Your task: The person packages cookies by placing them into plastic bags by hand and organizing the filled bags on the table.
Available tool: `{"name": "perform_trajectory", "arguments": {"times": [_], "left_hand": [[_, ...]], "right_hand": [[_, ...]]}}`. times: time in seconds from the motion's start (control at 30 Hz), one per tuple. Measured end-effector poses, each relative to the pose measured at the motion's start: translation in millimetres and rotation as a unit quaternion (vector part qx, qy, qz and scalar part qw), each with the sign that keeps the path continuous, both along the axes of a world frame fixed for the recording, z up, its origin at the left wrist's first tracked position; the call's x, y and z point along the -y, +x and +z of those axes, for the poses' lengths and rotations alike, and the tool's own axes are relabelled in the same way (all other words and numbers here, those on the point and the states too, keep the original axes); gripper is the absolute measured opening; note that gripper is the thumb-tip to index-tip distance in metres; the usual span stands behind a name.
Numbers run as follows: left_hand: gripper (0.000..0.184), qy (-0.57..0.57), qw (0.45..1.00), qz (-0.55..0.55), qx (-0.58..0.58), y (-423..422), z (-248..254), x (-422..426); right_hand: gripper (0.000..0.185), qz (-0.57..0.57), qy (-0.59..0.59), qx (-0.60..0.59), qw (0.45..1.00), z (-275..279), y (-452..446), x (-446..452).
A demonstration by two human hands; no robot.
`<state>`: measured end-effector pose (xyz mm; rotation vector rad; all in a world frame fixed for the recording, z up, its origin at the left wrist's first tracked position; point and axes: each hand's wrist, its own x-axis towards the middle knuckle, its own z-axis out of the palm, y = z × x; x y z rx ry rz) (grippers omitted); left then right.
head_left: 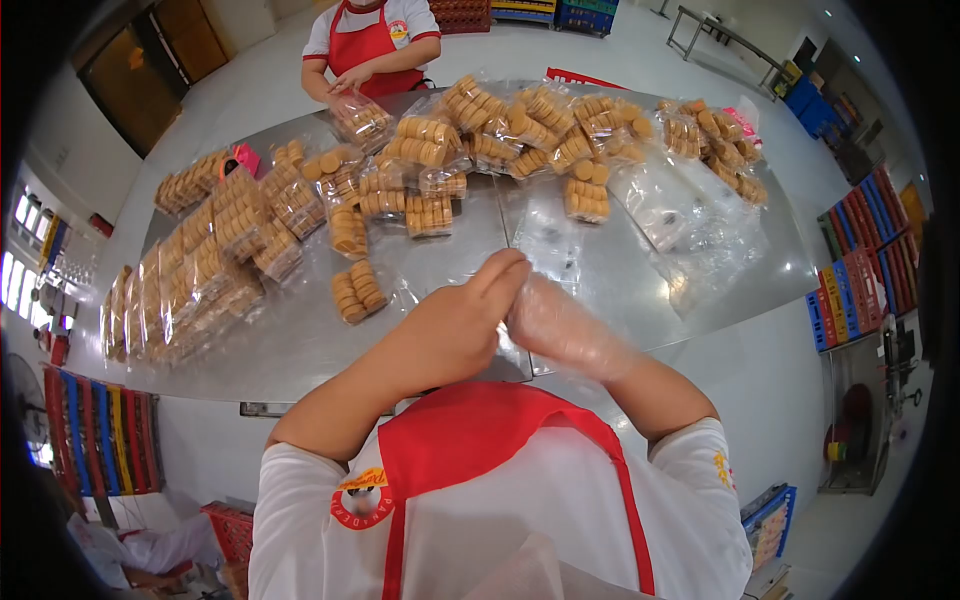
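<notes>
My left hand (pixel 462 312) is bare, its fingers closed at the end of a clear plastic cover (pixel 585 335). The cover wraps my right hand (pixel 550 318) and runs to the wrist; whether it is a bag or a glove I cannot tell. The fingers of my right hand are blurred and partly hidden behind the left. Both hands meet above the near edge of the steel table (pixel 440 275). Just left of them lies a small pack of round cookies (pixel 358 291). Another cookie pack (pixel 587 200) sits beyond my hands.
Many cookie packs (pixel 200 270) are heaped along the left and far side. Flat clear bags (pixel 680 215) lie on the right. Across the table a person in a red apron (pixel 375 50) handles a pack (pixel 362 118). Stacked crates (pixel 855 265) stand at the right.
</notes>
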<state>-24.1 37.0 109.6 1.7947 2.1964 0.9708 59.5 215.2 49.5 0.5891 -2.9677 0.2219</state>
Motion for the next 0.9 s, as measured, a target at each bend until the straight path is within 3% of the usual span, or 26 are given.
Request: {"name": "perform_trajectory", "arguments": {"times": [0.1, 0.13, 0.17, 0.2, 0.27, 0.3, 0.37, 0.4, 0.47, 0.53, 0.63, 0.7, 0.9], "left_hand": [[0.053, 0.051, 0.994, -0.035, -0.091, 6.0, 0.8, -15.7], [0.044, 0.053, 0.989, -0.037, -0.131, 6.4, 5.7, -19.6], [0.043, 0.045, 0.985, -0.032, -0.164, 6.0, 9.6, -18.7], [0.043, 0.038, 0.979, -0.027, -0.197, 5.7, 13.6, -18.0], [0.044, -0.001, 0.971, 0.007, -0.237, 6.9, 22.3, -14.0], [0.045, -0.032, 0.969, 0.038, -0.244, 8.3, 27.2, -8.7], [0.048, -0.064, 0.964, 0.069, -0.249, 10.7, 27.7, -6.3], [0.050, -0.065, 0.964, 0.067, -0.250, 11.6, 27.4, -6.5], [0.055, -0.062, 0.965, 0.050, -0.249, 13.5, 29.3, -8.1], [0.060, -0.059, 0.969, 0.021, -0.239, 17.1, 33.3, -10.1], [0.065, 0.007, 0.980, -0.030, -0.199, 18.9, 28.2, -15.8], [0.062, 0.003, 0.977, -0.029, -0.213, 22.6, 31.1, -21.8], [0.047, -0.131, 0.968, -0.004, -0.215, 20.0, 40.9, -34.1]], "right_hand": [[0.036, 0.037, -0.204, 0.157, 0.966, 16.9, -8.2, -11.5], [0.035, 0.094, -0.067, -0.007, 0.993, 4.9, -8.2, -11.9], [0.034, 0.107, 0.069, -0.197, 0.972, -7.1, -8.2, -12.5], [0.030, 0.037, -0.138, -0.129, 0.981, 3.8, -3.7, -4.8], [0.028, -0.088, -0.354, -0.064, 0.929, 14.5, 1.6, 4.4], [0.029, -0.139, -0.369, -0.072, 0.916, 15.7, 3.2, 7.1], [0.030, -0.186, -0.294, -0.046, 0.936, 25.5, 10.7, 10.2], [0.029, -0.180, -0.202, -0.013, 0.963, 37.0, 17.2, 11.1], [0.032, -0.126, -0.160, -0.021, 0.979, 39.9, 19.1, 11.8], [0.040, -0.032, -0.259, -0.098, 0.960, 33.5, 11.3, 13.2], [0.039, -0.064, -0.350, 0.048, 0.933, 44.5, 6.0, 9.2], [0.038, -0.081, -0.352, 0.075, 0.929, 42.8, 1.6, 7.4], [0.036, -0.141, -0.122, -0.112, 0.976, 3.6, -10.5, 16.0]]}}
